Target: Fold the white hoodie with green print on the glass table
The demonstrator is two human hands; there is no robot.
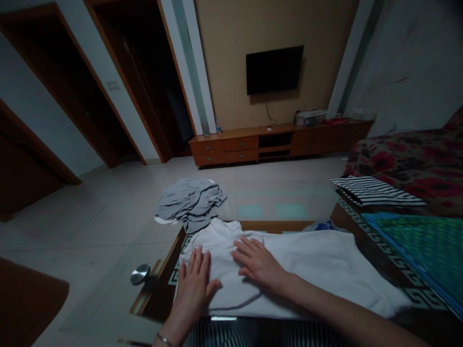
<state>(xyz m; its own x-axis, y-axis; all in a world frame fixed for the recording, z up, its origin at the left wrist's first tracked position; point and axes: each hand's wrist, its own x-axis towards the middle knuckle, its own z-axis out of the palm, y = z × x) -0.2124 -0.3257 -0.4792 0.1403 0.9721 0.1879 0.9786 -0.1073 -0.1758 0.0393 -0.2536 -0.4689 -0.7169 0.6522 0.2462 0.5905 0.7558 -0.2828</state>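
A white garment (318,270), cloth of a shirt or sweater kind, lies stretched out along the dark table (388,250) in front of me. Its left part looks folded over in layers, with a collar-like edge at the far left. My left hand (195,282) rests flat on that left end, fingers spread and thumb out. Palm down, my right hand (258,262) lies on the cloth a little to the right, its fingers apart. Neither hand grips the fabric.
A grey garment (191,200) lies crumpled at the table's far left corner. To the right are a striped folded cloth (379,190), a green-blue cloth (423,250) and a floral sofa (415,164). A round metal object (140,274) stands left. Beyond is a TV cabinet (242,149).
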